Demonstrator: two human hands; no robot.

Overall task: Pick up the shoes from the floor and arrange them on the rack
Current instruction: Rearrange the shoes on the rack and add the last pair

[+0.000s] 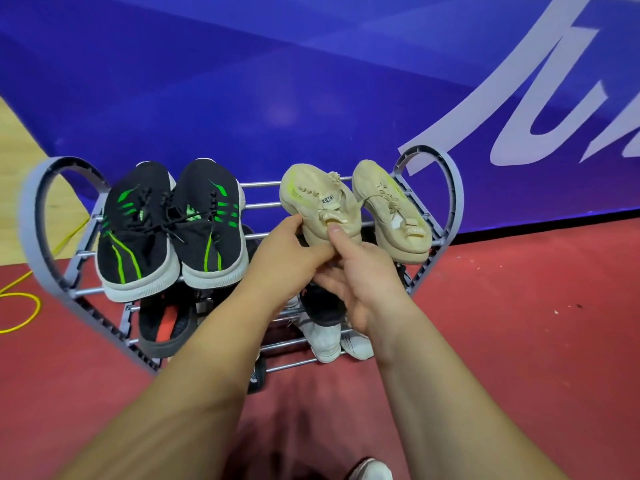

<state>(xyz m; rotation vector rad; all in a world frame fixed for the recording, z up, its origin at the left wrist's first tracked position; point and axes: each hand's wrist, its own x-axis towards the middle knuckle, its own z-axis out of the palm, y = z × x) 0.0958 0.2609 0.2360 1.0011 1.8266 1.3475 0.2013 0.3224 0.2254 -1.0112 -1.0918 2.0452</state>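
A red floor point(519, 341) ran up to a blue banner point(311, 81), and against the banner stood the grey two-tier rack point(446, 188) with its heart-shaped ends. Both hands were at the top tier near its right end: the left hand point(287, 258) cupped the heel of a beige shoe point(311, 199) from the left side, and the right hand point(360, 285) pinched the same heel, thumb pressed on the collar, so each grip was closed on that shoe. Its toe pointed toward the rack's back edge and looked slightly raised and angled, not yet square on the bars. The second beige shoe point(391, 209) lay just beside it at the right end, while the black and green sneakers point(138, 230) filled the left end. To finish well, the shoe probably needed turning parallel to its mate, sole flat across the bars, heel level with the front edge, before either grip let go. More shoes, among them white shoes point(325, 337), sat on the lower tier.
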